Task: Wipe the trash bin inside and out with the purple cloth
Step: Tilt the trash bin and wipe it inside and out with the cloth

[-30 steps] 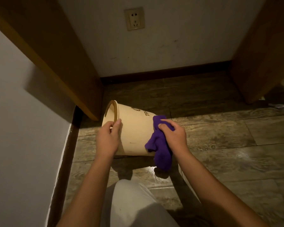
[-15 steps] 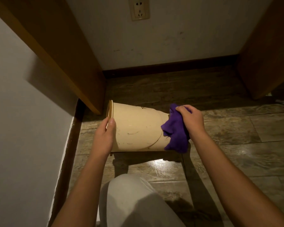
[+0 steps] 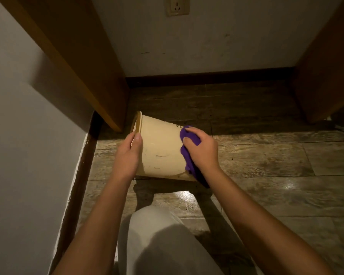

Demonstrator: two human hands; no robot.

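Note:
A cream trash bin (image 3: 160, 149) lies on its side above the wooden floor, its brown-rimmed mouth facing left and its base to the right. My left hand (image 3: 128, 155) grips the rim at the mouth end, thumb over the edge. My right hand (image 3: 202, 151) presses the purple cloth (image 3: 188, 135) against the bin's outer wall near the base; the cloth's tail hangs down below the bin. Dark scuff marks show on the bin's side. The bin's inside is hidden from me.
A wooden panel (image 3: 83, 62) stands close at the left behind the bin, another wooden panel (image 3: 326, 72) at the right. White wall with a socket (image 3: 177, 5) and dark baseboard (image 3: 207, 78) lie beyond. A grey wall (image 3: 24, 145) runs along the left. My knee (image 3: 163, 241) is below.
My right hand with the cloth has slid left from the bin's base end back onto its side wall. The bin has stayed on its side in my left hand.

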